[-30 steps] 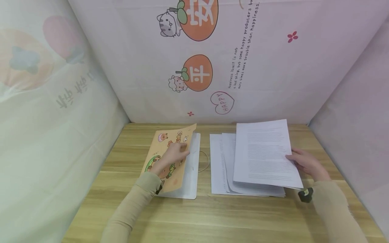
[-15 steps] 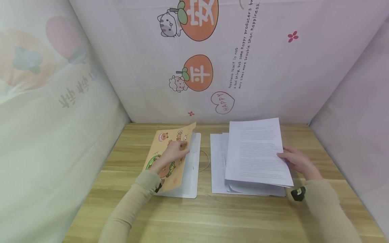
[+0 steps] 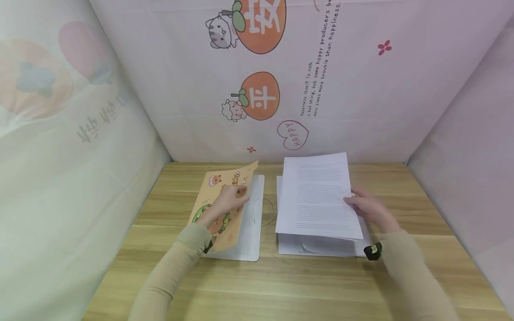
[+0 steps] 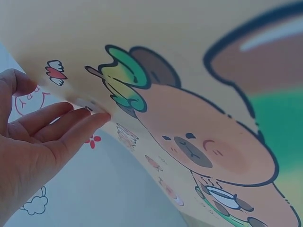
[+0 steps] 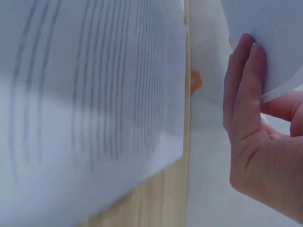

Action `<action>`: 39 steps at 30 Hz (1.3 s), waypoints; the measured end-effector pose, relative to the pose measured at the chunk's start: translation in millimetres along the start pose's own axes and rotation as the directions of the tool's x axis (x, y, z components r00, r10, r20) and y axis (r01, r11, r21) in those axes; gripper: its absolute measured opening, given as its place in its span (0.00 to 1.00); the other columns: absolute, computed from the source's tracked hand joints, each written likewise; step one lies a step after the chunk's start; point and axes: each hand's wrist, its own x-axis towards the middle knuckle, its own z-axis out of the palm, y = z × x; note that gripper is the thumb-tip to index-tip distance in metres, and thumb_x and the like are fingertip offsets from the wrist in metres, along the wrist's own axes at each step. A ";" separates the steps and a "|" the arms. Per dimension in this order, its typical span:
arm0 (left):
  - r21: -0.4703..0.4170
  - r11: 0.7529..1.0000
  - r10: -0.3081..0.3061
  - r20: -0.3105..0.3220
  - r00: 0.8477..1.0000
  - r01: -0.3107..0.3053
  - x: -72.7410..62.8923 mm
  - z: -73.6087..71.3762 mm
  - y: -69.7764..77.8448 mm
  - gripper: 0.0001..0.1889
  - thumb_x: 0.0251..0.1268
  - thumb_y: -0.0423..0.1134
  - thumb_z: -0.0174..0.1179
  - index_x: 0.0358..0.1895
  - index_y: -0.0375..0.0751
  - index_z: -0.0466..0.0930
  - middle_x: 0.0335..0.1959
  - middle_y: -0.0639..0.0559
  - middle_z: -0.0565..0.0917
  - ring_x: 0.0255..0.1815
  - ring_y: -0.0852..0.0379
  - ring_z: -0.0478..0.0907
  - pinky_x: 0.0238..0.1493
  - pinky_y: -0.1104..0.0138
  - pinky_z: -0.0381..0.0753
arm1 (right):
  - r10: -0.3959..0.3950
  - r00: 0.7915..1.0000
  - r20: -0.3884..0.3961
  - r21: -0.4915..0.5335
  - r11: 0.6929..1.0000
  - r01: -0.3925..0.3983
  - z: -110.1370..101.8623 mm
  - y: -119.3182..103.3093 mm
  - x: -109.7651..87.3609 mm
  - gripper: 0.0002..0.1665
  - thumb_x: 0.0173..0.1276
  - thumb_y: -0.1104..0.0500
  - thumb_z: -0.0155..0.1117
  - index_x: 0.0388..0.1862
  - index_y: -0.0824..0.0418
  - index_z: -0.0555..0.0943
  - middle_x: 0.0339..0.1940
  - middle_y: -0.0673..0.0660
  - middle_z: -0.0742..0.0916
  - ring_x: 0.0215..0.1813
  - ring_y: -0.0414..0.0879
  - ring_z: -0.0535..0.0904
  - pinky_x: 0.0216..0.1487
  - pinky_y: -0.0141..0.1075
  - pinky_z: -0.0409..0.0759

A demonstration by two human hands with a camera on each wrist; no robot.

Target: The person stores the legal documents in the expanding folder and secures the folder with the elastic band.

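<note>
A folder with a tan cartoon cover [image 3: 222, 177] lies left of centre, its cover raised at a slant over the white inner side [image 3: 252, 240]. My left hand [image 3: 225, 203] pinches the cover's free edge between thumb and fingers; the left wrist view shows this hand [image 4: 45, 130] at the edge of the printed capybara. On the right, printed sheets [image 3: 317, 196] hang tilted, gripped at their right edge by my right hand [image 3: 370, 209]. Below them lies a stack of papers [image 3: 289, 246], mostly covered. In the right wrist view, fingers [image 5: 248, 94] lie behind the sheets, thumb opposite.
A thin elastic loop [image 3: 275, 214] sticks out from the folder's right side, between it and the papers. The wooden table [image 3: 257, 290] is bounded by white printed cloth walls [image 3: 341, 133] at the back and both sides.
My right hand has carried its sheets leftward, from the stack's right part to over most of it, nearer the folder. My left hand and the raised cover have hardly moved.
</note>
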 end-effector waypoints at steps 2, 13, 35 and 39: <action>-0.007 1.000 -0.004 -0.001 1.000 0.004 -0.2 -0.8 0.2 0.29 0.66 0.42 0.55 0.69 0.34 0.70 0.23 0.44 0.84 0.09 0.66 0.59 0.14 0.74 0.61 | -0.013 1.000 0.014 0.020 1.000 0.013 7.4 -4.2 3.9 0.44 0.77 0.56 0.49 0.78 0.75 0.41 0.74 0.75 0.62 0.53 0.36 0.73 0.49 0.23 0.75; -0.010 1.000 -0.017 0.000 1.000 0.017 -1.5 -2.0 1.8 0.29 0.66 0.41 0.55 0.70 0.35 0.69 0.54 0.37 0.85 0.10 0.66 0.55 0.14 0.74 0.60 | -0.041 0.999 0.035 0.083 0.996 0.038 35.6 -16.4 20.3 0.40 0.76 0.61 0.49 0.77 0.78 0.46 0.64 0.69 0.72 0.43 0.32 0.77 0.45 0.26 0.79; -0.018 1.000 -0.001 -0.024 1.000 0.000 -1.9 -3.9 -1.5 0.29 0.65 0.42 0.55 0.69 0.35 0.71 0.65 0.37 0.78 0.12 0.65 0.51 0.14 0.74 0.59 | -0.054 0.996 0.071 0.063 0.997 0.050 66.4 -30.4 30.0 0.37 0.76 0.61 0.50 0.76 0.76 0.52 0.64 0.71 0.75 0.44 0.36 0.79 0.47 0.28 0.79; 0.003 1.000 0.010 -0.040 0.999 -0.010 -2.2 -4.1 -0.7 0.28 0.65 0.41 0.55 0.68 0.34 0.72 0.65 0.37 0.78 0.21 0.63 0.66 0.20 0.74 0.66 | -0.030 0.997 0.064 0.041 0.999 0.027 71.7 -33.9 30.9 0.38 0.75 0.60 0.50 0.77 0.75 0.52 0.65 0.70 0.74 0.46 0.38 0.79 0.47 0.28 0.79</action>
